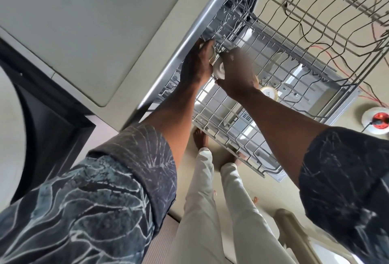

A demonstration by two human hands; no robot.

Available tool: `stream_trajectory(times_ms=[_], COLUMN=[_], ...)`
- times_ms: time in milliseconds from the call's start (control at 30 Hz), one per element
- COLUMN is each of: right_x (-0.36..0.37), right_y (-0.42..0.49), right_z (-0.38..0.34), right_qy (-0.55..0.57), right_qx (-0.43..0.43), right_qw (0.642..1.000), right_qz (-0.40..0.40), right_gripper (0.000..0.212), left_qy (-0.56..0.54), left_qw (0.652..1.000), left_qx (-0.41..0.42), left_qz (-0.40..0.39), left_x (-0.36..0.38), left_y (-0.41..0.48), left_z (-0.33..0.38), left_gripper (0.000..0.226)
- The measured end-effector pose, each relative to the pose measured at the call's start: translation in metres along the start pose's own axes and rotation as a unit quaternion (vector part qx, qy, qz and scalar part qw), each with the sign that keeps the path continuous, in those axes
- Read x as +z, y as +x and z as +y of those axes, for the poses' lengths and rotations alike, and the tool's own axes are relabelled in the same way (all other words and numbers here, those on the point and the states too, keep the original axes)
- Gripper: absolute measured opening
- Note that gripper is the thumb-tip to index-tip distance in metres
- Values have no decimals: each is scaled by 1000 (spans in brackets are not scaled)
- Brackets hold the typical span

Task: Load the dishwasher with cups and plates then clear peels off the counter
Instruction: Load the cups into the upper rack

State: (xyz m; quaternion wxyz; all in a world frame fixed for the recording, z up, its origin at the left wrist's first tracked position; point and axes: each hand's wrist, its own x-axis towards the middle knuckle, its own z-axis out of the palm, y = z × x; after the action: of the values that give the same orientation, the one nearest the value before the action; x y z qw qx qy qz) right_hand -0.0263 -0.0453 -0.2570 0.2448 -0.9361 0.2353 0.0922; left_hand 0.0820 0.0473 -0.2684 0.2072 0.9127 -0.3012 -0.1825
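Left hand (196, 64) fingers curled round pale cup (212, 56), right hand (239, 74) gripping white cup (219, 68), both at dishwasher rack (280, 38)

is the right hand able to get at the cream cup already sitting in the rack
Probably yes: the cream cup sits in the open rack just beside the wrist of the right hand, with nothing over it. But that hand is gripping a white cup, so it would need to set that down first.

carrier: wire dishwasher rack (294, 61) | load: one white cup (268, 93) resting among its wires
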Motion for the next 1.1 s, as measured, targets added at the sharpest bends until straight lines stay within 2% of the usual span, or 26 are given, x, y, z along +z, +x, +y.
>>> stream_trajectory(times_ms=[467, 833, 1100], right_x=[-5, -32, -46], right_y=[-2, -35, -89], right_z=[3, 17, 24], right_qy=[2, 0, -14], right_qx=[-6, -27, 7], right_qw=[1000, 1000, 1000], right_qz=[-18, -1, -22], right_gripper=[84, 67, 54], left_qy=[66, 115, 161], left_qw=[997, 992, 987], left_qx=[-14, -38, 25], left_qz=[-25, -18, 13], left_x=[10, -12, -22], left_y=[-7, -49, -114], left_z=[-7, 3, 22], left_gripper=[96, 88, 66])
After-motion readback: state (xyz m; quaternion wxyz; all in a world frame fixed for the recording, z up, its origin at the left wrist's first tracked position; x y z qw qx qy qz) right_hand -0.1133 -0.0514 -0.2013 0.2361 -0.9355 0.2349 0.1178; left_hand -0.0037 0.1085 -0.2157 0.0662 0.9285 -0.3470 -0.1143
